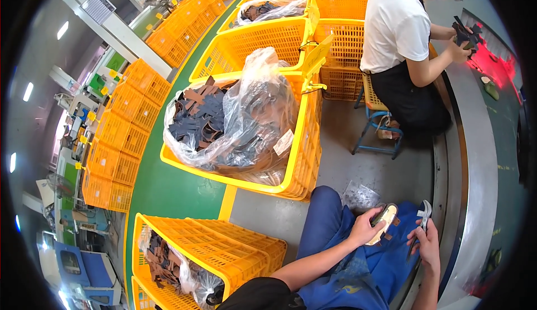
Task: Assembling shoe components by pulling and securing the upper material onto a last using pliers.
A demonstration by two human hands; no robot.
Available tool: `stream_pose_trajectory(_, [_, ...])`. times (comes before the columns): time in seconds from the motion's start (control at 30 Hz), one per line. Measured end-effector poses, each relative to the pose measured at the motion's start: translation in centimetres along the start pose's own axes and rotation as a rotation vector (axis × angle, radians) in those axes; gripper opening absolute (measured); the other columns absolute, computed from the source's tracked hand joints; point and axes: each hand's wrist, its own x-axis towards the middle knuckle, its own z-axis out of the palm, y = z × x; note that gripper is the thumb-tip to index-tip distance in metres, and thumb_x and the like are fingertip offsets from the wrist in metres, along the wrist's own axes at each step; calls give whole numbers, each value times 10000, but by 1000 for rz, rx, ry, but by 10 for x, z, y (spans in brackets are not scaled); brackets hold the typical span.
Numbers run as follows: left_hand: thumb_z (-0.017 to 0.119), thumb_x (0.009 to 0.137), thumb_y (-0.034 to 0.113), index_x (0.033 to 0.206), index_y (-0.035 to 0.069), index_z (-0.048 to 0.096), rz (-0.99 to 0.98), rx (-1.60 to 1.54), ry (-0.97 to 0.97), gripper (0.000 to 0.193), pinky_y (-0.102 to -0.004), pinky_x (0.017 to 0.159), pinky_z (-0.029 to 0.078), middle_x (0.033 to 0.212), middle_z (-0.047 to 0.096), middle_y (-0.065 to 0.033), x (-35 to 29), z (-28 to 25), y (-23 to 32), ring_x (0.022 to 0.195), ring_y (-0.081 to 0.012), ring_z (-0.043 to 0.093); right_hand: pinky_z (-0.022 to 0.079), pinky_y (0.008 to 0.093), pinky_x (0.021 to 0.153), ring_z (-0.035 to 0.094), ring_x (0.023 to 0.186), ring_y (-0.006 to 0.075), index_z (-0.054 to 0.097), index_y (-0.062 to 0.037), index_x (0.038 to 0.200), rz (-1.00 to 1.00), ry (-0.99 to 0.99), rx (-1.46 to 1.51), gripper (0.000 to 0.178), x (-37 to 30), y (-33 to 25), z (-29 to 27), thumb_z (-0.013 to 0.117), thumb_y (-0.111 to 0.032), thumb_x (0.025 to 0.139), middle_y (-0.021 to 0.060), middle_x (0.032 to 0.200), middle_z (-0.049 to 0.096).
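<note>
Head view: one shoe part [386, 224], held over the blue apron [358, 276], left hand [366, 229] closed round it; one metal pliers-like tool [426, 210], at the apron's right, right hand [428, 247] curled about its handles. Steady grip over the apron seems best; bench [478, 142] edge limits room rightward.

My left hand [363, 230] holds a small shoe shape with a pale bottom [386, 220] over my blue apron [355, 276]. My right hand [428, 247] holds metal pliers [425, 211], just beside it. In front of me, to the left, sits a big yellow crate [305, 161] with a clear bag [258, 100] of dark and brown pieces [196, 115]. A person in a white top [396, 27] sits on a blue-legged stool [376, 139], holding something dark [467, 34] near red light.
</note>
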Motion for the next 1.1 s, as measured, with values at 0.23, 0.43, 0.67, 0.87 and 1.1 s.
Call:
stream_pose_trajectory(0.23, [784,874,154,1341,-39,634,57,-4,19,527,-364,1069,503,1325,689,-213,-9,18,-9,1236,-283,671,456,215,434,625,642,109,485,-58,1340,-5,9,-98,279,-9,3,0,486,-122,1068,68,843,654])
stream_pose_trajectory(0.43, [759,859,57,1314,-81,643,88,-148,65,489,-387,1084,489,1305,703,-196,6,6,-6,1234,-250,658,494,320,642,589,706,145,471,-42,1494,-64,-49,-451,439,4,-24,24,526,-107,1064,98,950,668])
stream_pose_trajectory(0.67, [786,808,17,1300,-72,650,49,-126,96,518,-363,1051,508,1269,684,-212,6,7,-4,1186,-294,676,512,545,716,665,877,474,490,-9,1275,-137,-113,-991,325,15,-20,35,628,-88,991,231,937,676])
stream_pose_trajectory(0.87, [786,795,12,1253,-62,668,96,-76,124,479,-375,1043,516,1253,689,-205,3,12,0,1173,-307,681,546,504,733,674,909,432,499,-32,1343,-175,-147,-1156,388,21,-9,41,639,-74,983,199,1023,675])
stream_pose_trajectory(1.1, [763,772,10,1229,-58,673,166,-37,165,471,-391,1055,520,1286,684,-210,4,15,-3,1202,-324,676,568,472,712,690,890,378,498,-14,1369,-218,-184,-1346,435,24,-2,50,656,-94,972,168,1021,654])
